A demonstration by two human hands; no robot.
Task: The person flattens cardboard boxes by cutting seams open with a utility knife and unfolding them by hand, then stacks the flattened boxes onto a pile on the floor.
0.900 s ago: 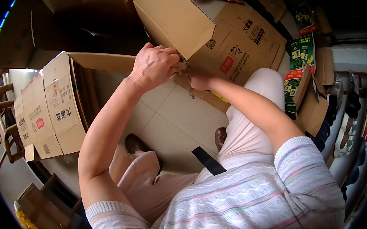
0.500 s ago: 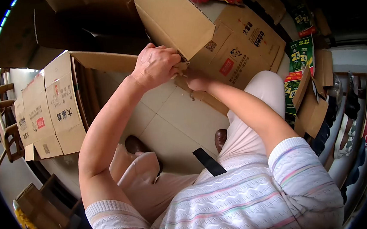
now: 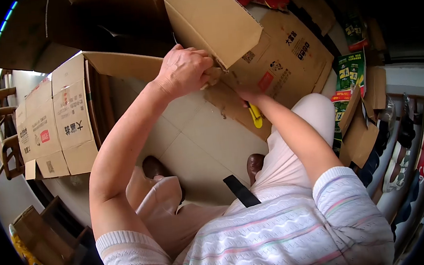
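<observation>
My left hand (image 3: pixel 185 71) has its fingers wrapped round a torn edge of a large brown cardboard box, beside its raised flap (image 3: pixel 211 23). To the right, my right hand (image 3: pixel 251 96) is closed on a tool with a yellow handle (image 3: pixel 256 116), whose end sticks out below the palm. The tool's far end cannot be made out. Under and beyond this hand lies a printed cardboard panel (image 3: pixel 286 59), with a ragged cardboard strip near the fingers.
Folded printed cartons (image 3: pixel 57 125) stand at the left by a wooden rack (image 3: pixel 8 143). Green boxes (image 3: pixel 349 74) and cardboard pieces are at the right, near shelves of shoes (image 3: pixel 398 162). My feet are on the tiled floor (image 3: pixel 193 144) below the hands.
My right hand has moved right and slightly down, away from the left hand, and more of the yellow handle shows. My left hand keeps its grip while the view has shifted slightly.
</observation>
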